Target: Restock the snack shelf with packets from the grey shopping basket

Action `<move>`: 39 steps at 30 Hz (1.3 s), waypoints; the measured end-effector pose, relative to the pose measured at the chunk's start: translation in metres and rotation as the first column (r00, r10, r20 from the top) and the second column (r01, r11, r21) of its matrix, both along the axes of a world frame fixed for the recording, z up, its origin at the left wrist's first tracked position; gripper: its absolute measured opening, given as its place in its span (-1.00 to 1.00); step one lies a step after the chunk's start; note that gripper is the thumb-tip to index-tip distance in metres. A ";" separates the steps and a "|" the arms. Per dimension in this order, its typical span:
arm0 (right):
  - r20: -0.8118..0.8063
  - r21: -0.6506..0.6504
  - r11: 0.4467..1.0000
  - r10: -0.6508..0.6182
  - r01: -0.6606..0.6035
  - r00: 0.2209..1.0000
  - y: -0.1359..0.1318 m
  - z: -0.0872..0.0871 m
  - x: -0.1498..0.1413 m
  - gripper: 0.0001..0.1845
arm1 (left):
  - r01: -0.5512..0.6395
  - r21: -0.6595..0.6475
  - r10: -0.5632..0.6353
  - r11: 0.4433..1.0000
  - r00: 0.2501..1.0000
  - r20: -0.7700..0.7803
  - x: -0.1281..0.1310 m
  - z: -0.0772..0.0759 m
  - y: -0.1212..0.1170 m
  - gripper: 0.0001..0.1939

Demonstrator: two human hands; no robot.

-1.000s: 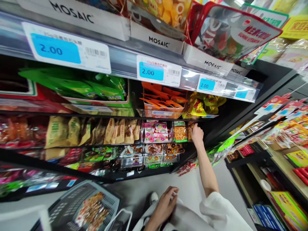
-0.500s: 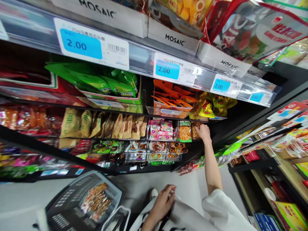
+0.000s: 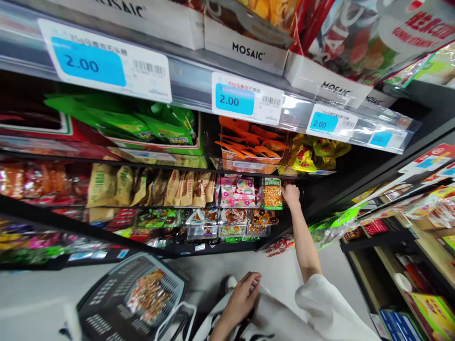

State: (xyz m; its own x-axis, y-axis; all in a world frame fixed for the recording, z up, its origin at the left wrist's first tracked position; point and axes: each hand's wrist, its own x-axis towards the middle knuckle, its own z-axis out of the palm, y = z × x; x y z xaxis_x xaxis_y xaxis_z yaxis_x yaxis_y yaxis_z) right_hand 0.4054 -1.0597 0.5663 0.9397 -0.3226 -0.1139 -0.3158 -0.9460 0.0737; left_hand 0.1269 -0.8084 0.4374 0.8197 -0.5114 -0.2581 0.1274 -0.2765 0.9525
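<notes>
My right hand (image 3: 292,194) reaches into a lower shelf, its fingers closed at a clear-wrapped brown snack pack (image 3: 285,202) that it mostly hides. Directly left of it stands a snack pack with a green label (image 3: 272,194). Beside that are pink and white candy packs (image 3: 237,192). My left hand (image 3: 243,296) rests at my knee, its fingers curled together with nothing visible in them. To its left on the floor stands a dark grey shopping basket (image 3: 106,296) with a clear bag of brown, nut-like snacks (image 3: 149,296) inside.
Above my right hand a shelf carries orange packets (image 3: 254,139) and yellow packets (image 3: 304,154). Higher up, a price rail (image 3: 192,83) juts toward me under MOSAIC boxes (image 3: 247,49). Hanging packets (image 3: 330,227) and another shelf unit (image 3: 382,272) stand at the right.
My right hand has shifted slightly left and deeper over the brown snack pack, now covering more of it. My left hand stays at my knee. The view has moved slightly.
</notes>
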 end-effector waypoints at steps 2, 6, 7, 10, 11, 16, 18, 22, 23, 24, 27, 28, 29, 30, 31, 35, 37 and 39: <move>0.009 0.003 1.000 0.008 -0.008 1.000 0.005 -0.005 0.004 -0.59 | -0.007 0.000 0.007 1.000 1.000 0.002 0.000 -0.001 0.000 -0.66; 0.047 -0.016 1.000 0.021 -0.021 0.999 0.005 -0.011 0.004 -0.57 | -0.039 0.006 0.039 0.999 0.999 0.000 -0.001 -0.004 0.003 -0.67; 0.073 -0.030 0.999 0.029 -0.026 0.997 0.003 -0.013 0.002 -0.52 | -0.049 0.009 0.049 0.999 0.999 0.002 -0.001 -0.005 0.004 -0.67; 0.183 -0.085 0.994 0.079 -0.064 0.980 -0.003 -0.020 -0.002 -0.34 | -0.069 0.007 0.069 0.998 0.998 0.011 -0.002 -0.007 0.006 -0.69; 0.210 -0.101 0.991 0.102 -0.082 0.972 -0.005 -0.023 -0.003 -0.32 | -0.069 0.002 0.069 0.998 0.998 0.011 -0.002 -0.008 0.006 -0.69; 0.222 -0.139 0.979 0.176 -0.147 0.959 -0.010 -0.036 -0.006 -0.30 | -0.063 -0.004 0.063 0.998 0.998 0.001 -0.002 -0.007 0.007 -0.67; 0.212 -0.158 0.971 0.209 -0.178 0.955 -0.012 -0.038 -0.008 -0.30 | -0.067 -0.005 0.066 0.998 0.998 -0.004 -0.003 -0.007 0.008 -0.65; 0.175 -0.193 0.945 0.298 -0.264 0.938 -0.020 -0.040 -0.012 -0.30 | -0.091 -0.011 0.091 0.996 0.996 -0.012 -0.004 -0.009 0.009 -0.63; 0.166 -0.196 0.941 0.311 -0.278 0.936 -0.022 -0.040 -0.012 -0.29 | -0.097 -0.013 0.097 0.995 0.995 -0.013 -0.005 -0.009 0.010 -0.63; 0.155 -0.195 0.938 0.319 -0.287 0.935 -0.023 -0.041 -0.012 -0.28 | -0.101 -0.014 0.101 0.995 0.995 -0.013 -0.005 -0.008 0.010 -0.63; 0.126 -0.189 0.937 0.321 -0.295 0.939 -0.023 -0.038 -0.008 -0.27 | -0.098 -0.018 0.098 0.995 0.995 -0.016 -0.006 -0.007 0.010 -0.66; 0.121 -0.191 0.936 0.322 -0.296 0.939 -0.022 -0.037 -0.006 -0.27 | -0.094 -0.020 0.093 0.995 0.996 -0.015 -0.006 -0.007 0.011 -0.66; 0.118 -0.198 0.933 0.326 -0.299 0.938 -0.021 -0.034 -0.003 -0.26 | -0.091 -0.021 0.091 0.996 0.996 -0.012 -0.006 -0.008 0.011 -0.66; 0.114 -0.208 0.929 0.332 -0.305 0.936 -0.020 -0.032 -0.001 -0.25 | -0.094 -0.021 0.093 0.995 0.996 -0.007 -0.006 -0.008 0.012 -0.67; 0.109 -0.221 0.923 0.345 -0.315 0.932 -0.019 -0.029 0.001 -0.25 | -0.101 -0.018 0.101 0.995 0.995 -0.001 -0.007 -0.009 0.013 -0.66; 0.119 -0.267 0.874 0.448 -0.406 0.886 -0.023 -0.022 -0.001 -0.37 | -0.149 -0.003 0.149 0.989 0.988 0.037 -0.013 -0.012 0.023 -0.65; 0.125 -0.238 0.873 0.461 -0.425 0.878 -0.031 -0.021 -0.001 -0.48 | -0.174 0.012 0.173 0.985 0.983 0.070 -0.015 -0.013 0.032 -0.64; 0.152 -0.192 0.876 0.472 -0.442 0.868 -0.036 -0.019 0.000 -0.46 | -0.196 0.028 0.193 0.980 0.977 0.092 -0.015 -0.015 0.045 -0.65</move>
State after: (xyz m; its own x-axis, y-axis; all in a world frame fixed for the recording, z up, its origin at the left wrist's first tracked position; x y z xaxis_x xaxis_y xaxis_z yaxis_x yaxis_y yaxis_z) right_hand 0.4051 -1.0953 0.5469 0.9842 0.1495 0.0943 0.1278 -0.9704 0.2050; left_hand 0.1118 -0.7639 0.4223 0.9229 -0.3317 -0.1957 0.0977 -0.2898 0.9521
